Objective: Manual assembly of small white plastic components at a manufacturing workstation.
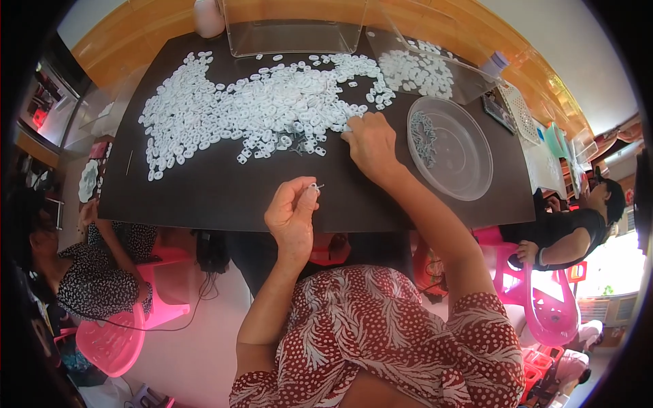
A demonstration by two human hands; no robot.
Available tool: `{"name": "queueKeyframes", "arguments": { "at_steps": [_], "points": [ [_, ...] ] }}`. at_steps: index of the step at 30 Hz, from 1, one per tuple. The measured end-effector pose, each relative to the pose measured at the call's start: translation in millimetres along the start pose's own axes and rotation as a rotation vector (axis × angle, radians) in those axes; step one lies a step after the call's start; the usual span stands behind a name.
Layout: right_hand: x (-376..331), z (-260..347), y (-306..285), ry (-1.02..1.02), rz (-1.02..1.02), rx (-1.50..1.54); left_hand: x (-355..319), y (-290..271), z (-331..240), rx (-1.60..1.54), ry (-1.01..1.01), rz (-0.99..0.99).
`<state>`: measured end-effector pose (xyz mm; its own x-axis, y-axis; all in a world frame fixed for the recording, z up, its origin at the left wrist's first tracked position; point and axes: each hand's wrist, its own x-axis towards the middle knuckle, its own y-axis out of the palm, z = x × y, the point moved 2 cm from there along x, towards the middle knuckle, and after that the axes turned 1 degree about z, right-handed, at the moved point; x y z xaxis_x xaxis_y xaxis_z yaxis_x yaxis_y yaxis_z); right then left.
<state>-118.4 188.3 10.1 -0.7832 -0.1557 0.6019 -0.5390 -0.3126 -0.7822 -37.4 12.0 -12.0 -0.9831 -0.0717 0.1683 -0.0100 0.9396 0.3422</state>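
Note:
My left hand (291,217) is closed in a pinch above the near part of the dark table. Between its thumb and forefinger sits a small white plastic piece (313,186), with a thin grey screw-like pin sticking out to the right. My right hand (373,144) reaches to the near right edge of a wide pile of small white plastic pieces (272,102), rounded and with holes. Its fingers are bent together at the pile, and what they grip is hidden. A few grey screws (298,144) lie at the pile's near edge.
A round clear plastic tray (469,163) right of my right hand holds grey screws (423,139). Clear bins (292,41) stand at the back, one beside more white pieces (418,71). People sit to the left (102,279) and right (564,234), near pink chairs (554,306).

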Motion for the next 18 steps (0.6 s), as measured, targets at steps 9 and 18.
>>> {"name": "queueKeyframes", "arguments": {
  "at_steps": [9, 18],
  "points": [
    [-3.0, 4.1, -6.6, -0.164, -0.022, -0.005, -0.5, -2.3, 1.8, -0.008, -0.016, -0.006],
    [-12.3, -1.2, -16.1, -0.046, -0.037, 0.118, -0.9, -2.8, -0.2, -0.004, -0.006, 0.009]
  ]
}}
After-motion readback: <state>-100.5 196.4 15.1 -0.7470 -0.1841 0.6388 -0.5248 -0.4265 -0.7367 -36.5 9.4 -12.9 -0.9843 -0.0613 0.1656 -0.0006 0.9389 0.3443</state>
